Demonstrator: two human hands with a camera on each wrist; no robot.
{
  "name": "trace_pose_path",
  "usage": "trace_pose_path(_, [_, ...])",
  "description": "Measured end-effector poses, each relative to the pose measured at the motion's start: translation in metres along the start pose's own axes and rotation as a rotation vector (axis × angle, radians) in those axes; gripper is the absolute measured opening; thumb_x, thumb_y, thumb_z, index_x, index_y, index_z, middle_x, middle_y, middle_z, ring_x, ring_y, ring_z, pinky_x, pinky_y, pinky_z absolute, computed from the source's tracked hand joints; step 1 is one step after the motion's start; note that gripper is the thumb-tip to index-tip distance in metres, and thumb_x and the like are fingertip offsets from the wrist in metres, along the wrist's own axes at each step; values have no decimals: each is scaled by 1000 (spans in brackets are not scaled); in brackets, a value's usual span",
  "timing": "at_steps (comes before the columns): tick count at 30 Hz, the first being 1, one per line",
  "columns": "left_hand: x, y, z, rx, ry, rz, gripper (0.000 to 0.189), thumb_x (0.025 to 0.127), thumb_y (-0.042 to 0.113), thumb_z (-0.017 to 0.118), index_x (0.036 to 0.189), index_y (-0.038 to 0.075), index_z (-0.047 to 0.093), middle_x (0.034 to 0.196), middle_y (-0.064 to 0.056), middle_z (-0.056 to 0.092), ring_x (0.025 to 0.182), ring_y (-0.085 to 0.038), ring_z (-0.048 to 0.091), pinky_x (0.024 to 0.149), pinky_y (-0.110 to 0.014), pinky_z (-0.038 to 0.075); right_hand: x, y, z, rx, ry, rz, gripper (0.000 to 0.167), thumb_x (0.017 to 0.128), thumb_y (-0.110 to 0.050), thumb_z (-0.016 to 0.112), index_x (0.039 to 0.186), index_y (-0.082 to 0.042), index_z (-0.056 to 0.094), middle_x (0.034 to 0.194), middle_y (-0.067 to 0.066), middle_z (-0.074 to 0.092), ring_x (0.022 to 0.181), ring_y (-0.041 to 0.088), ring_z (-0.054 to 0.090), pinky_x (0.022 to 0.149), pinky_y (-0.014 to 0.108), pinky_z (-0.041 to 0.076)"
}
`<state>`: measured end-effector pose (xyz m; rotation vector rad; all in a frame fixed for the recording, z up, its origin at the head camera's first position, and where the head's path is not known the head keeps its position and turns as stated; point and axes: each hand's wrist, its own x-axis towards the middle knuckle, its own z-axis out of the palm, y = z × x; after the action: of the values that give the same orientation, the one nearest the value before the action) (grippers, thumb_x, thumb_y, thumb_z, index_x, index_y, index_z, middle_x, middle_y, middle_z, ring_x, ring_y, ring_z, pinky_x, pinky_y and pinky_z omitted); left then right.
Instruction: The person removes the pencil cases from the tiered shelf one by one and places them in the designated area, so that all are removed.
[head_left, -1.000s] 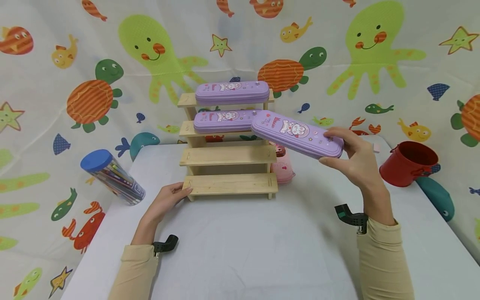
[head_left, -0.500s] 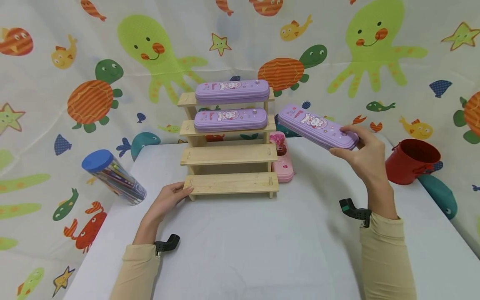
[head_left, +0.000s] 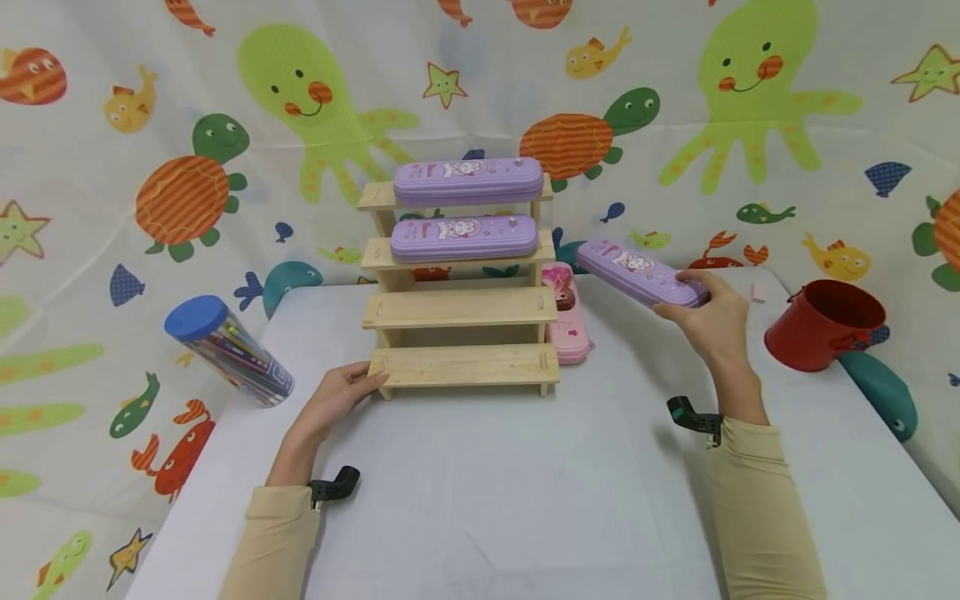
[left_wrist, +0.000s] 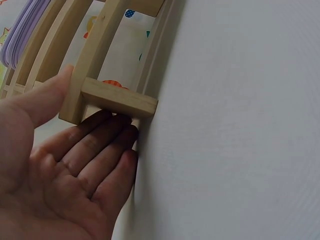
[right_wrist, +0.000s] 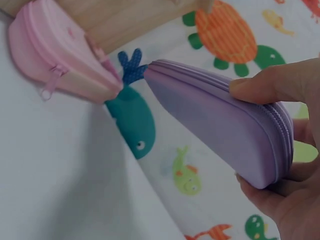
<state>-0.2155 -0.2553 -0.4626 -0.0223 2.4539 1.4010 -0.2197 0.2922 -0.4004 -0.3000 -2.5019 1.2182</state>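
Observation:
My right hand (head_left: 710, 323) pinches one end of a purple zip pencil case (head_left: 637, 273), thumb on the near side and fingers on the far side. It is held tilted in the air, right of a stepped wooden shelf (head_left: 461, 310). The right wrist view shows the zip along the edge of this purple pencil case (right_wrist: 215, 120). My left hand (head_left: 333, 406) grips the left end of the lowest step; in the left wrist view the thumb (left_wrist: 52, 95) lies on the wood and the fingers are by the leg. Two similar pencil cases (head_left: 467, 180) lie on the upper two steps.
A pink pencil case (head_left: 567, 325) lies on the table, partly behind the shelf's right side. At the right stands a red bucket (head_left: 817, 329), with a small pink block (head_left: 758, 292) near it. A blue-lidded tube of pencils (head_left: 232, 350) leans at the left.
My right hand has carried the purple pencil case to the right, away from the second step, then lower and slightly back. The left hand stays at the shelf.

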Motion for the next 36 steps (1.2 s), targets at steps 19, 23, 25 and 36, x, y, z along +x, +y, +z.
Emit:
trace_pose_path(19, [-4,1,0,-17,-6,-2,71,95,51,62,145,4,49,150,-16,49,146,-31,38,117,-51,36,5,33,38,-187,-159,12,66,81,-24,78,138,-4,52,141,27,52,125,43,49,104,61,40])
trace_pose_path(23, [-3,-1,1,-8,-4,-9,73,93,54,62,144,4,50,150,-16,50,145,-31,38,117,-51,36,4,34,44,-261,-249,-4,79,81,-26,78,146,-2,41,141,33,49,123,47,48,102,63,40])
trace_pose_path(25, [-3,-2,0,-9,-5,-15,74,93,55,63,144,4,50,150,-16,49,145,-31,38,117,-51,36,3,34,46,-301,-292,-16,83,82,-28,78,149,-2,37,141,34,48,123,48,48,102,64,40])
trace_pose_path(36, [0,2,0,-4,-9,9,74,93,56,62,145,4,49,151,-17,48,146,-32,37,117,-52,35,-3,19,44,-406,-430,1,86,85,-38,76,151,-2,34,133,30,49,114,42,46,98,60,44])
